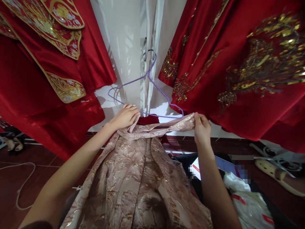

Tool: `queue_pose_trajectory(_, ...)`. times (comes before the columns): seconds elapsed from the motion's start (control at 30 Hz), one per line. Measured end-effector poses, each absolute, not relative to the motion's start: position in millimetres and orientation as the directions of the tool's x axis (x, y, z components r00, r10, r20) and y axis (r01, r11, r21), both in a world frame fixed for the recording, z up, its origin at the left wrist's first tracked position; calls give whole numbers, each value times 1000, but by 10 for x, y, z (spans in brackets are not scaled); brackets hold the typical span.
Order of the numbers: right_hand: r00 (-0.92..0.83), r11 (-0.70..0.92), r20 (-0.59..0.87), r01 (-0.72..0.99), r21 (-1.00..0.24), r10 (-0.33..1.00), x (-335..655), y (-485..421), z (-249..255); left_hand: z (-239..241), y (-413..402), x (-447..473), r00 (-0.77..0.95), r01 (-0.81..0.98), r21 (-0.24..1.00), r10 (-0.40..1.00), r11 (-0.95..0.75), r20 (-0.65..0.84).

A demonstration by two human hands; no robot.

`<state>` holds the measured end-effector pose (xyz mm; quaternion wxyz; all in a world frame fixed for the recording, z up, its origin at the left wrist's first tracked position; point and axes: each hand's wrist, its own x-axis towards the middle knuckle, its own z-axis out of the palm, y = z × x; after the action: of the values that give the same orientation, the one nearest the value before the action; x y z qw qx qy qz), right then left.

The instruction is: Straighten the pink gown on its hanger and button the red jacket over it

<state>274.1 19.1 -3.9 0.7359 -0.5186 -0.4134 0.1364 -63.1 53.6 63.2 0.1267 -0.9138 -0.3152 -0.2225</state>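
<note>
A pinkish-gold pleated brocade skirt (133,159) spreads downward in front of me, its waistband (164,128) stretched sideways between my hands. My left hand (127,115) is closed on the waistband's left part, right where the hanger's lower bar passes; whether the fingers hold the bar too is hard to see. Pinching the band's far right end is my right hand (202,127). Just above the waistband hangs a purple hanger (159,87), its hook up on the white rack. The hanger's right corner lies close behind the waistband's right part.
Red garments with gold embroidery hang at left (95,60) and right (202,73). Below my right forearm lie a lit screen (224,165) and a white plastic bag (250,205). A beige clog (274,173) rests on the dark red floor; a pale cable (26,163) curls at left.
</note>
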Motion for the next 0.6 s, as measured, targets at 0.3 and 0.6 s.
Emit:
queue_pose_trajectory(0.3,591,468,531,275,-840,607,2701,180,58,740,484,-851,696,669,-139,550,-730,461)
queue_pose_trajectory(0.6,369,450,727,600,-662,579,2511,528,571,586,526,-407,687,593,35,528,-804,499)
